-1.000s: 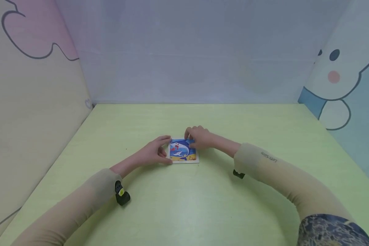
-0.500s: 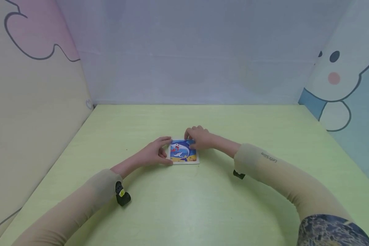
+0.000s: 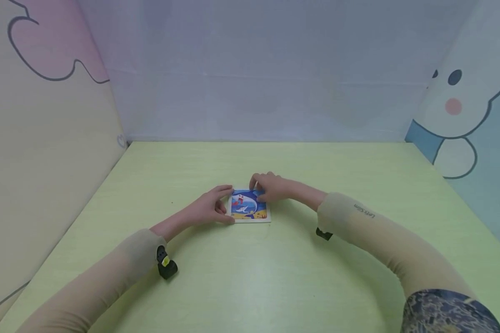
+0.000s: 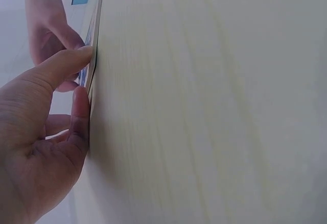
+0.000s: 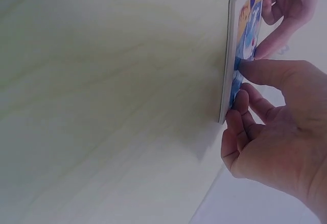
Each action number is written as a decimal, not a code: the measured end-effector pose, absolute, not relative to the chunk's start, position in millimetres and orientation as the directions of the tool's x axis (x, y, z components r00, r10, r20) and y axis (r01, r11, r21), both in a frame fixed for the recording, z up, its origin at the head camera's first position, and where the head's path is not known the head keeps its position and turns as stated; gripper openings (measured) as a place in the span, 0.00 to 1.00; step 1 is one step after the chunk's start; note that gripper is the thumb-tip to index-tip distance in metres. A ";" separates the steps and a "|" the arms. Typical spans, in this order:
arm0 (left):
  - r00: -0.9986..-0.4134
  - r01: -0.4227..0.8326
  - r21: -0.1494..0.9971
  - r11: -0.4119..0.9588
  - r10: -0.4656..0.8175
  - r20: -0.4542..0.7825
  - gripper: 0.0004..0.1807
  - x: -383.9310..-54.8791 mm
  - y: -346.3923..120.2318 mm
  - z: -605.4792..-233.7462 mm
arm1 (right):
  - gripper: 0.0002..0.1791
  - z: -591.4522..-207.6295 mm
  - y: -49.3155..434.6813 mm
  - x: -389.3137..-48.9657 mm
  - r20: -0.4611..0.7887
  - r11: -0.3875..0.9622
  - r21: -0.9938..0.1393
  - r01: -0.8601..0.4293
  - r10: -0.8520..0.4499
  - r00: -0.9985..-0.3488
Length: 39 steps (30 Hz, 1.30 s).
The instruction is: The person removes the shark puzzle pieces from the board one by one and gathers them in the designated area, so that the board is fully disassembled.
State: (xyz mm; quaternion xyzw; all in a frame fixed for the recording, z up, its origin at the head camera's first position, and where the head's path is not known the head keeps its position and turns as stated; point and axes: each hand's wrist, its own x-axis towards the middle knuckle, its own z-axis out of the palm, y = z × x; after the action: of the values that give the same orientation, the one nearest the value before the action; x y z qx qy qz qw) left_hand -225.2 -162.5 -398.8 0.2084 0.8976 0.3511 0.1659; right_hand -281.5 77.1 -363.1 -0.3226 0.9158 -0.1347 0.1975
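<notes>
A small square picture board (image 3: 243,206) lies flat on the table, with a blue and white whale on its face and a pale rim around it. My left hand (image 3: 207,206) grips it by the left side, thumb at the near corner and a finger at the far corner. From the right, my right hand (image 3: 272,186) reaches over its far right corner. In the right wrist view its thumb (image 5: 268,72) touches the picture, while the other fingers curl at the far edge. Whether those fingers pinch a separate piece, I cannot tell.
The pale yellow-green table (image 3: 241,277) stretches around the board. A plain lilac wall (image 3: 258,69) stands behind it, with cartoon-printed panels (image 3: 454,92) at the sides. Both wrists carry a small black device (image 3: 165,263).
</notes>
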 end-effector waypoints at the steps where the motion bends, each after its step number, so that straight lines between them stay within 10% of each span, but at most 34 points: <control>1: -0.859 0.255 0.699 0.669 0.488 -0.154 0.50 -224.6 -162.4 -398.3 | 0.20 -363.4 76.8 -281.3 -0.270 0.753 -0.373 -0.542 -0.648 -0.712; 39: -0.853 0.281 0.701 0.655 0.505 -0.130 0.50 -225.4 -159.0 -399.2 | 0.18 -361.9 76.4 -282.2 -0.219 0.693 -0.308 -0.652 -0.718 -0.661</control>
State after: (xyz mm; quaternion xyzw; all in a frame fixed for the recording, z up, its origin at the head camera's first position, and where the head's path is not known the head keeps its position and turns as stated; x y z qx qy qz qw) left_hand -225.4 -159.0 -399.2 0.2196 0.8957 0.3526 0.1588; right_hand -282.2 76.4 -361.9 -0.3781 0.9055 -0.1016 0.1635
